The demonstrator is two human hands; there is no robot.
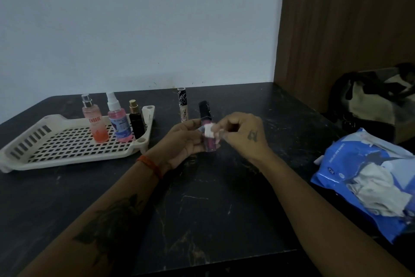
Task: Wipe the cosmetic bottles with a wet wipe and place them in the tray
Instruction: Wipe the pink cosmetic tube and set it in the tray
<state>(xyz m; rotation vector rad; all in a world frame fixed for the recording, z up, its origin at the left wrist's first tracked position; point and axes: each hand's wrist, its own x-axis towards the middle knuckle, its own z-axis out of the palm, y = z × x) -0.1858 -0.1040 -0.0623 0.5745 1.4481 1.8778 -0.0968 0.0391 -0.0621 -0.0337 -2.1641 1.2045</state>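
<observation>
— So, why does the tray (27, 160) sit off to the person's left on the dark table (213, 209)?
— Likely so finished bottles land out of the way. Three stand in its far right corner already: a peach spray bottle (95, 122), a pink spray bottle (119, 121) and a small black bottle (136, 122) with a gold cap.
— And the blue wipe packet (359, 178)?
— On the right, its top open with a wipe showing, near the working hand.
— The tall concealer tube (183, 106)?
— Upright on the table behind the hands, outside the tray; it probably waits its turn.
— What do the hands do?
— The left hand (184, 142) curls round a small pink bottle (210, 140) with a black cap, holding it upright above the table between tray and packet. The right hand (242, 133) pinches a folded white wipe (208, 131) against the bottle's neck, so one hand steadies while the other rubs.
</observation>
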